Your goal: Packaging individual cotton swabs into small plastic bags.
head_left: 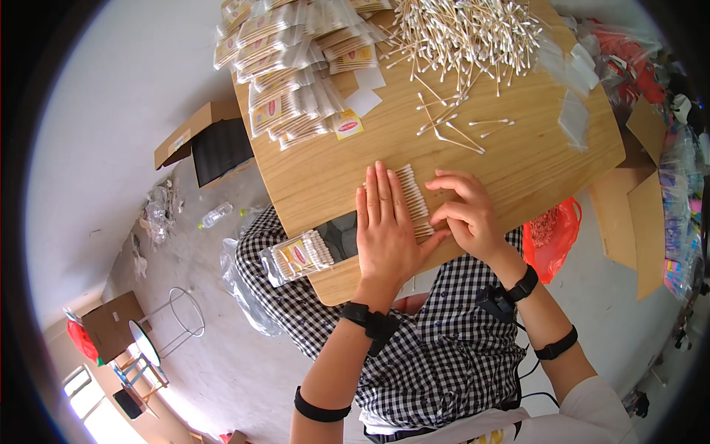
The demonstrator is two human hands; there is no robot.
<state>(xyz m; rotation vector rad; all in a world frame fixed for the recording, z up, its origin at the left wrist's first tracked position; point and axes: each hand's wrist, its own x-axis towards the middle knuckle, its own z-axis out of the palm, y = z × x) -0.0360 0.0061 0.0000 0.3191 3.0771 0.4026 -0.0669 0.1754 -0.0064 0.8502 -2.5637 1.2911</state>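
My left hand (386, 237) lies flat near the table's front edge, fingers straight and close together, over part of a row of cotton swabs (413, 194). The swabs lie side by side; those under the palm are hidden. Just right of the row is my right hand (472, 214), its fingers curled but apart, thumb reaching toward the swab ends. I see nothing held in it. Left of my left hand, a dark grey patch (340, 235) lies on the table, partly covered by the hand. Beside it is a clear bag of cotton swabs (299, 255) with a yellow-and-red label.
Bagged swab packs (285, 74) are stacked at the table's far left. A large heap of loose swabs (466, 37) lies at the far side, several strays nearer. Clear plastic sleeves (573, 118) lie at the right. A red bag (547, 237) hangs by the right edge; cardboard boxes (632, 214) stand beyond.
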